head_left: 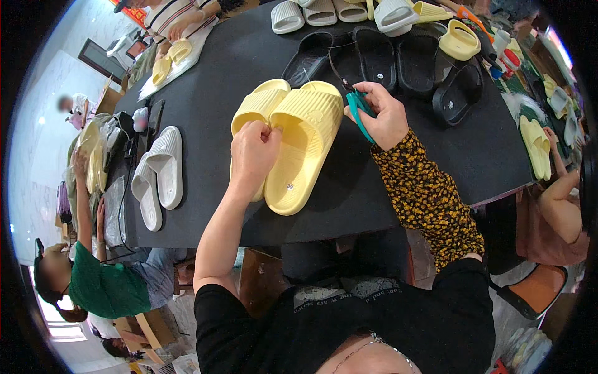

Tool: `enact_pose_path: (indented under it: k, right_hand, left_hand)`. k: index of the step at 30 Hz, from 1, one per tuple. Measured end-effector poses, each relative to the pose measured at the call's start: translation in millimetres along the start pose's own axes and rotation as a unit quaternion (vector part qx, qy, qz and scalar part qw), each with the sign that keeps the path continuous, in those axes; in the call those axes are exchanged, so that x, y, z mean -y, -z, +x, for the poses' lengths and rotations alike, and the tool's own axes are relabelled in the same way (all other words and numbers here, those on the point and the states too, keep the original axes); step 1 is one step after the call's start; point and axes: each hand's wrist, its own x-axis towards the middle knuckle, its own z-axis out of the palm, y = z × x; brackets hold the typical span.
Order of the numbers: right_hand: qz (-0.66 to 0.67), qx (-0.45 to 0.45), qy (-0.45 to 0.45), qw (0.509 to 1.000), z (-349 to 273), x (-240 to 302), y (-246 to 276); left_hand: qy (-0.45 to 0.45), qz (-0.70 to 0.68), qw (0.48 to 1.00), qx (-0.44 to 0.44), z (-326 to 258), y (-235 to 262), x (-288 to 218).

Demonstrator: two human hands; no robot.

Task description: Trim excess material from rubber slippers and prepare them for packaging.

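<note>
A pair of pale yellow slide sandals (299, 168) rests side by side on the black table (205, 87) in front of me, toes pointing away. My left hand (252, 156) is closed on them, fingers pinching where the two ribbed straps meet. A thin clear strand sticks up near the far end of the straps. To the right of the pair, my right hand (385, 118) grips scissors (361, 112) by their teal handles. Their dark blades point away from me and slightly left, above the table and apart from the yellow sandals.
Several black slides (377, 56) lie beyond the scissors, with a lone yellow slide (460, 40) among them. White-grey slides (167, 165) sit at my left, more (321, 12) along the far edge. People work around the table, including one in a green shirt (106, 280).
</note>
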Motion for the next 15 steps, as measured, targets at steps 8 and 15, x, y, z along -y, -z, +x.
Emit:
enact_pose_path:
  k: [8, 15]
  right_hand:
    - [0.001, -0.008, 0.008, 1.0, -1.6, 7.1, -0.2]
    - [-0.032, -0.031, 0.006, 0.999, -0.6, 4.9, -0.1]
  left_hand:
    - [-0.009, -0.001, 1.0, -0.009, -5.1, -13.8, -3.9]
    - [0.066, -0.195, 0.973, 0.099, -26.1, -19.1, 4.4]
